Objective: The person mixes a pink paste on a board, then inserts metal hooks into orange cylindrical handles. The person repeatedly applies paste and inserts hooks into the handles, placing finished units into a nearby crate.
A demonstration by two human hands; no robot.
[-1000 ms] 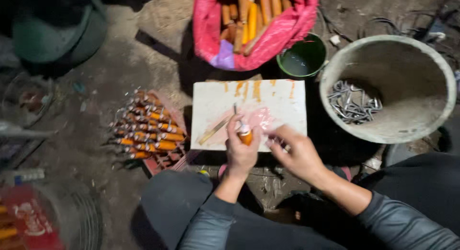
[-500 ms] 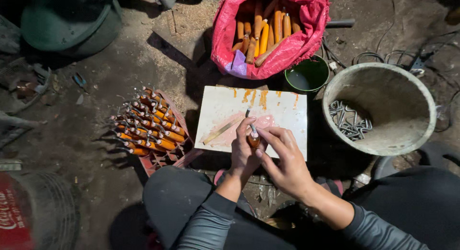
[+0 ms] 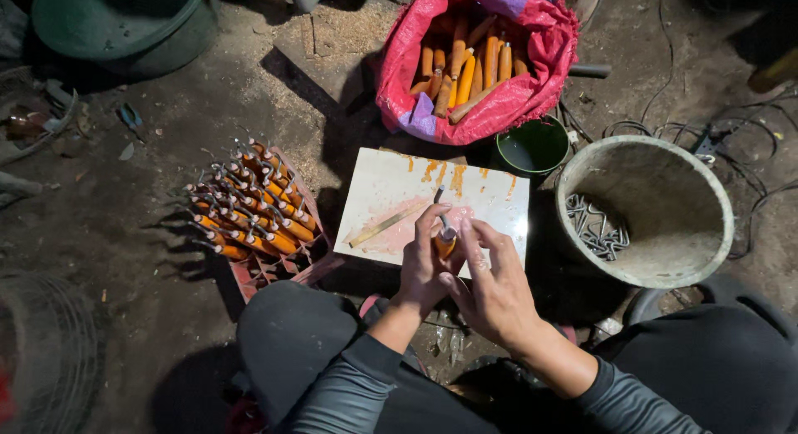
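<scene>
My left hand (image 3: 426, 263) grips an orange wooden handle (image 3: 445, 244) with a thin metal piece sticking up from its top. My right hand (image 3: 497, 280) meets it from the right, fingertips on the same handle near the metal collar. Both hands hover over the near edge of a white board (image 3: 391, 193) stained with orange and pink. A thin wooden stick (image 3: 386, 224) lies on the board to the left of my hands.
A red crate (image 3: 274, 268) at left holds several finished orange handles with metal hooks (image 3: 249, 205). A pink sack (image 3: 532, 89) of plain orange handles sits behind the board, a green bowl (image 3: 532, 145) beside it. A large pale bucket (image 3: 644, 209) at right contains metal hooks. Cables trail on the dirt floor.
The view has shifted right and down. My right hand has closed in from the right onto the handle held by my left hand.
</scene>
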